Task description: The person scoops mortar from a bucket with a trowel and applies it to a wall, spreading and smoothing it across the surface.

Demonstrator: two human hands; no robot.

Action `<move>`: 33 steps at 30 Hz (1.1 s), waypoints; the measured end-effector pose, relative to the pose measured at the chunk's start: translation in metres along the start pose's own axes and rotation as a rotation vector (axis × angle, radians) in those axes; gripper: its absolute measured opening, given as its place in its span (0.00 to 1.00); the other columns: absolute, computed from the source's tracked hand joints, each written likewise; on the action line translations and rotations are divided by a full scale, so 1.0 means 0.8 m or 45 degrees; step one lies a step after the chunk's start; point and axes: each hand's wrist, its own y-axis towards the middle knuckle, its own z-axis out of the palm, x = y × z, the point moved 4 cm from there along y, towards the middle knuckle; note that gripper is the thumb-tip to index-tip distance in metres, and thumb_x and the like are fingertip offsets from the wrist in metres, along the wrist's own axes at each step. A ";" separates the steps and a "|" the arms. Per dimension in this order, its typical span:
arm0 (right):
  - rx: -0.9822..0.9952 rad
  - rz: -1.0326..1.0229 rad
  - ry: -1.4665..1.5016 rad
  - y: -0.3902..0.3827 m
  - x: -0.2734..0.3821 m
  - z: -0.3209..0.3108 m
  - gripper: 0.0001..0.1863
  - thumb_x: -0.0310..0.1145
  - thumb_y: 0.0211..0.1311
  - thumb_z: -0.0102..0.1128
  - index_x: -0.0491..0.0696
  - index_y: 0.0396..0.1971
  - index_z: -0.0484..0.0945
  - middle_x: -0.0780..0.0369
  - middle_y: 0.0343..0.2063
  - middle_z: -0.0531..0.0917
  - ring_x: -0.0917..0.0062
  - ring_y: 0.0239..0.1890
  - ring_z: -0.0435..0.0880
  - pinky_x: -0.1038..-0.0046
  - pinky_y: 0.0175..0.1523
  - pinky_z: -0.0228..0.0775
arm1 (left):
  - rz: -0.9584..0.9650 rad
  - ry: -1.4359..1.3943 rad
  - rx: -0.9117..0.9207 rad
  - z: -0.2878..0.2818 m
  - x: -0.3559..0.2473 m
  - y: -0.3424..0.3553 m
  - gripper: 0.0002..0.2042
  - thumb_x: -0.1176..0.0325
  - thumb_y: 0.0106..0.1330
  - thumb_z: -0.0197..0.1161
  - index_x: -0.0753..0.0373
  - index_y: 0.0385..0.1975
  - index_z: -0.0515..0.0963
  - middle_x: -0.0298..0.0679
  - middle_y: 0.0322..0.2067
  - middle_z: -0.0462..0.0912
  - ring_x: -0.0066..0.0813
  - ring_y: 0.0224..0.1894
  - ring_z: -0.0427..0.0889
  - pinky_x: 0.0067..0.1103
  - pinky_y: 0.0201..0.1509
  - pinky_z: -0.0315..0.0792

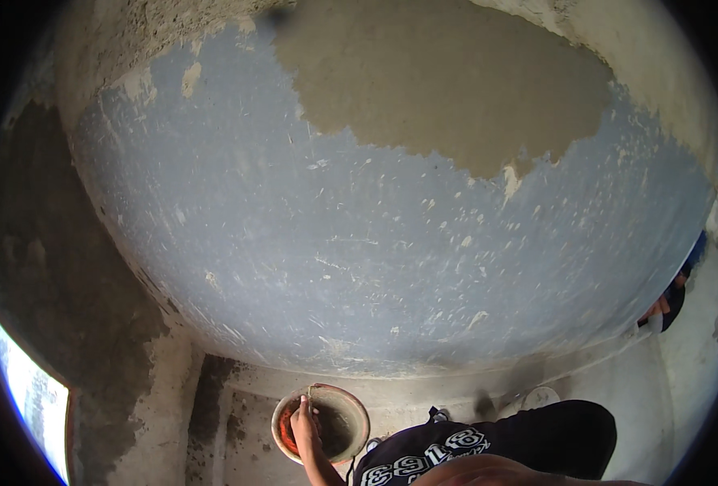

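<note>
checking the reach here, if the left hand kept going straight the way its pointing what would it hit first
Most likely the inside of the round orange-rimmed pan: the left hand already reaches into it, fingers pointing toward the far rim. Whether it first meets the grey mix inside or the pan wall is unclear from this view.

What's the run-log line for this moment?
left hand: in pan, grip unclear | right hand: unseen | wall: blue, plaster patch on top
</note>
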 end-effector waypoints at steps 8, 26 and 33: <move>0.035 0.703 0.287 -0.110 0.033 0.058 0.20 0.36 0.50 0.66 0.43 0.43 0.78 0.51 0.35 0.83 0.56 0.38 0.83 0.58 0.42 0.75 | -0.187 0.298 0.040 0.029 0.015 0.024 0.21 0.50 0.69 0.58 0.56 0.18 0.71 0.25 0.10 0.62 0.16 0.09 0.58 0.19 0.12 0.50; 0.217 3.212 1.744 -0.241 -0.020 -0.056 0.06 0.34 0.58 0.60 0.49 0.28 0.74 0.63 0.18 0.72 0.71 0.17 0.72 0.62 0.22 0.64 | -0.047 0.143 0.604 0.234 -0.008 -0.018 0.17 0.53 0.71 0.58 0.52 0.21 0.69 0.21 0.12 0.59 0.10 0.11 0.55 0.13 0.14 0.45; 0.736 2.767 1.881 -0.322 -0.088 -0.045 0.08 0.40 0.62 0.49 0.53 0.35 0.72 0.66 0.23 0.74 0.71 0.23 0.76 0.58 0.25 0.67 | 0.203 0.160 0.622 0.303 0.004 -0.064 0.18 0.53 0.72 0.56 0.52 0.19 0.66 0.21 0.14 0.57 0.10 0.12 0.53 0.15 0.15 0.45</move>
